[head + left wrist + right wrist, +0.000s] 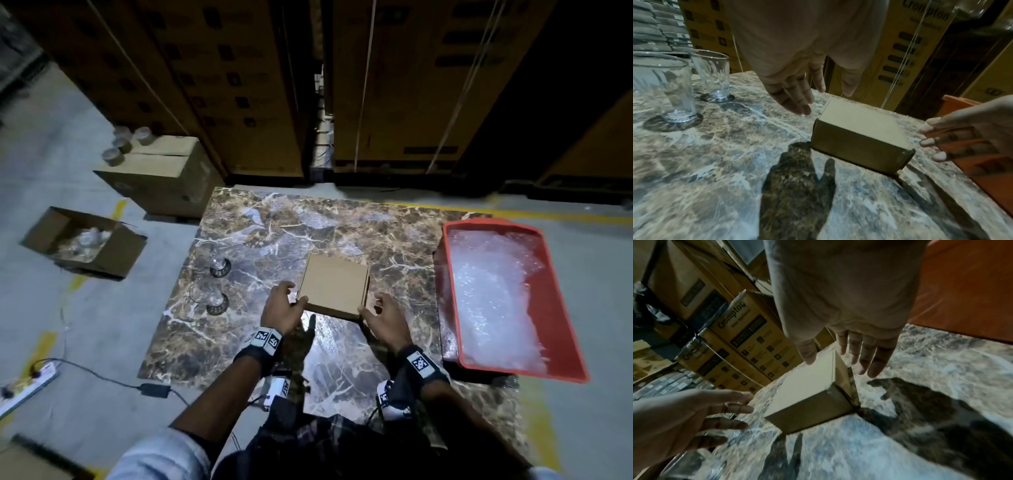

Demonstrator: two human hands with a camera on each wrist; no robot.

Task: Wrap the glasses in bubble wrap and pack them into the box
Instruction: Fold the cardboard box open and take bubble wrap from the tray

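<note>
A small closed cardboard box (334,286) (861,123) (805,391) lies flat in the middle of the marble table (342,222). My left hand (284,305) (797,91) hovers at its left side with straight, spread fingers. On the box's right side my right hand (380,315) (851,353) is spread the same way. The wrist views show small gaps between the fingers and the box. Two empty clear glasses (219,263) (214,299) (713,74) (672,91) stand upright at the table's left edge. Bubble wrap (493,291) fills the red tray (531,373) on the right.
On the floor to the left sit an open carton (85,240) holding more glasses and a closed carton (164,171) topped with tape rolls. A power strip (27,380) and cable lie near the table's front left corner. Tall stacked cartons (239,85) wall off the back.
</note>
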